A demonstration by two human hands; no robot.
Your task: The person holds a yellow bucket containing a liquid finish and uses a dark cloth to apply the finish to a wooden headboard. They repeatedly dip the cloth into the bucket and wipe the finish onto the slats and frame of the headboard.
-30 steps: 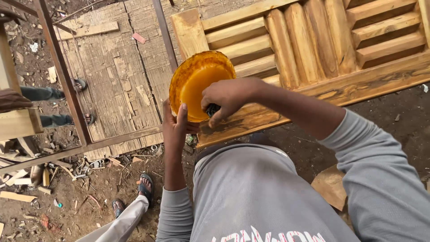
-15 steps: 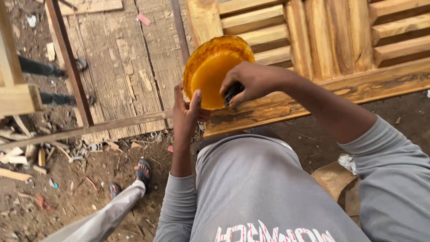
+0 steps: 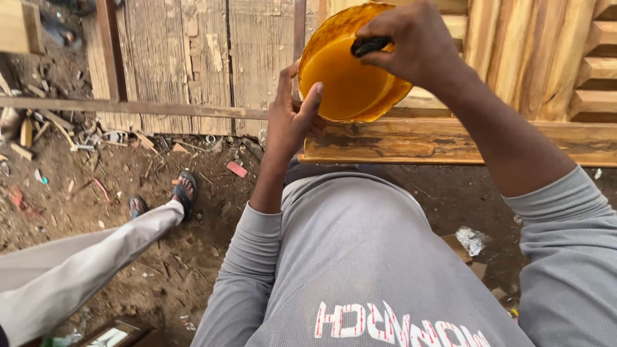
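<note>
Bowl (image 3: 347,77) tilted, mouth toward wearer; left hand (image 3: 292,122) beneath.

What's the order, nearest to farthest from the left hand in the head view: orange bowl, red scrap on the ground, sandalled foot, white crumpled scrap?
1. orange bowl: held by the left hand, up at the wooden frame.
2. red scrap: on the dirt, below-left of the hand.
3. sandalled foot: further left on the dirt.
4. white crumpled scrap: lower right, beyond the torso.

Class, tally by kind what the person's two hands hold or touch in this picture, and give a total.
Orange bowl, steadied by the left hand: 1
Dark pad, pinched in the right hand: 1
Total: 2
</note>
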